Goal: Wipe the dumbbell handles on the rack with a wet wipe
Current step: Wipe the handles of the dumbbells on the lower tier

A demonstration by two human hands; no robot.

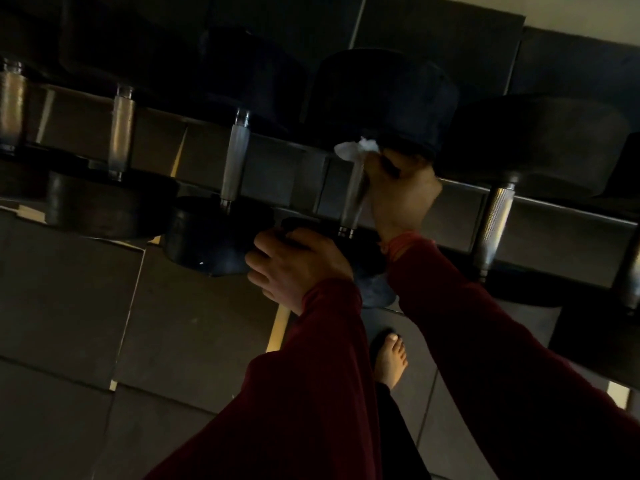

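Right hand (398, 188) clutches a white wipe (349, 149) against a dumbbell handle (352, 199) on the rack (284, 174); left hand (294, 261) grips that dumbbell's near weight (372, 271).

**Dark red sleeves, open sandal**

Both arms are covered by long, loose sleeves of dark red fabric, reaching down to the wrists. At the wrist of the right hand (403, 192) an orange-red band or thread is seen. A dark trouser leg and a dark open-toed sandal (382, 341) are worn below.
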